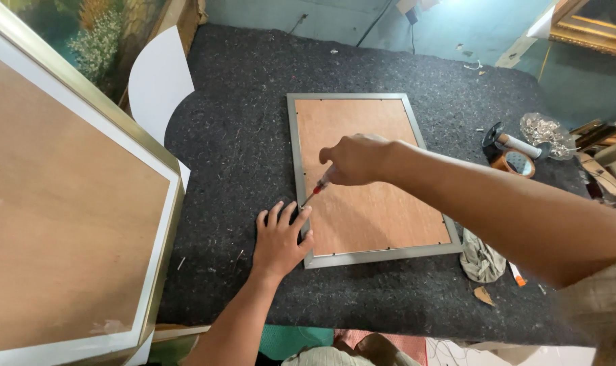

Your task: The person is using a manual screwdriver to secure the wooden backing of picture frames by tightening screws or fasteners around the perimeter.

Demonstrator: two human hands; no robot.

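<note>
A picture frame (362,99) lies face down on a dark felt table (240,135), its brown backing board (369,203) showing inside a silver-grey rim. My right hand (355,159) grips a small screwdriver (316,191) with a red-and-clear handle, its tip touching the frame's left rim. My left hand (281,237) lies flat, fingers spread, on the felt and the frame's lower left edge, just below the tool tip.
A large frame with brown backing (64,217) leans at the left. A white curved board (160,81) stands behind it. Tape rolls (514,161), a pile of metal bits (543,130), a grey rag (480,261) and an orange-tipped marker (517,274) sit at the right.
</note>
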